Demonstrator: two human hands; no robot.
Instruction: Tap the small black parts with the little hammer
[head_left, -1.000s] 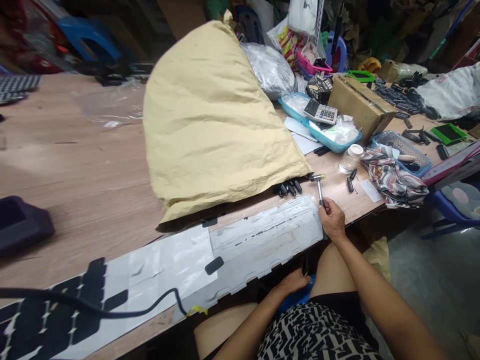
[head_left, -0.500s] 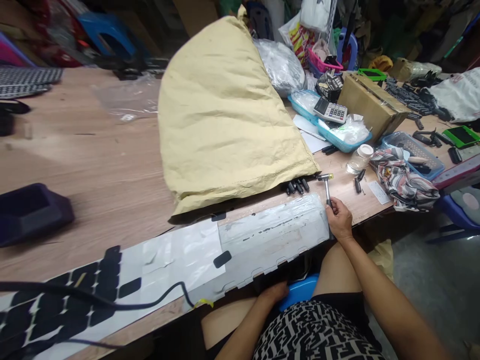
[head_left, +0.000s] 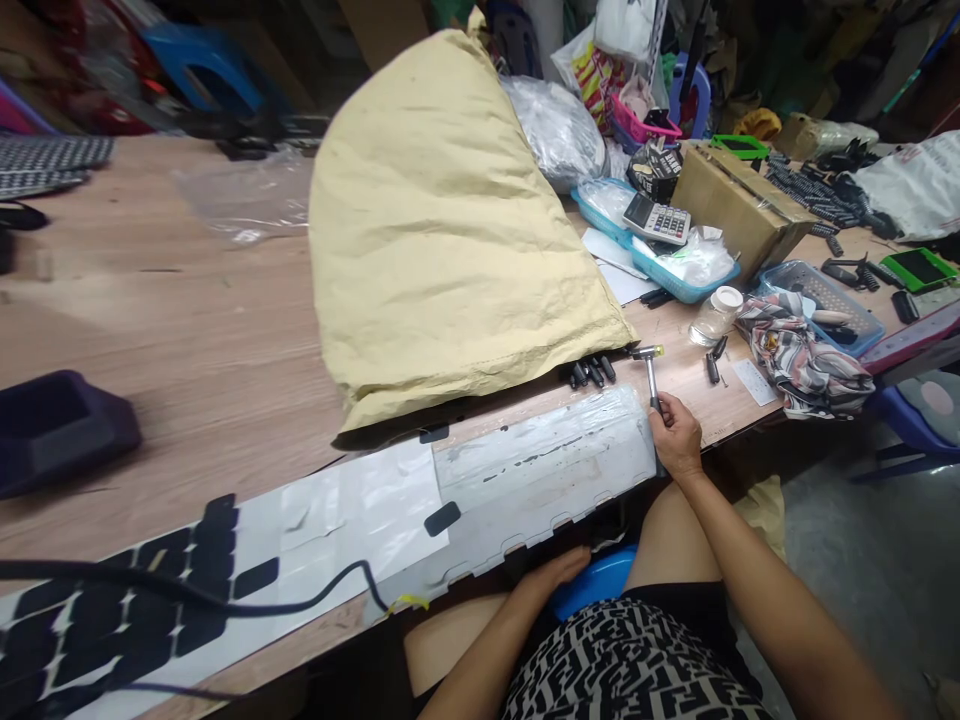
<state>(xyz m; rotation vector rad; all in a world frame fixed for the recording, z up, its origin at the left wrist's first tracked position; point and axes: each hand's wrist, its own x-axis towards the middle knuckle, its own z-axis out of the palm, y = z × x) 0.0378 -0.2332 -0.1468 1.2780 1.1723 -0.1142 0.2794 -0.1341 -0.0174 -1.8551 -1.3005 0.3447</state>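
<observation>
My right hand (head_left: 676, 436) is closed round the dark handle of a small hammer (head_left: 652, 378). The hammer's head, with a yellow face, lies over the table just beyond the grey-white strip (head_left: 540, 455) at the front edge. Low between my thighs, my left hand (head_left: 559, 572) is stretched out above a blue plastic thing (head_left: 596, 582), with no object visible in it. Several small black parts (head_left: 592, 372) lie left of the hammer head, against the edge of a large tan sack (head_left: 457, 230).
Black pads on a white sheet (head_left: 337, 505) and a black cable (head_left: 292, 610) lie at the left front. A dark plastic bin (head_left: 64, 430) stands farther left. To the right are a lidded jar (head_left: 716, 316), a bundled cloth (head_left: 802, 370), blue baskets (head_left: 690, 285) and a cardboard box (head_left: 739, 215).
My left hand has risen slightly and reached farther right, showing more of its fingers. My right hand keeps its hold on the hammer. The whole view has shifted a little.
</observation>
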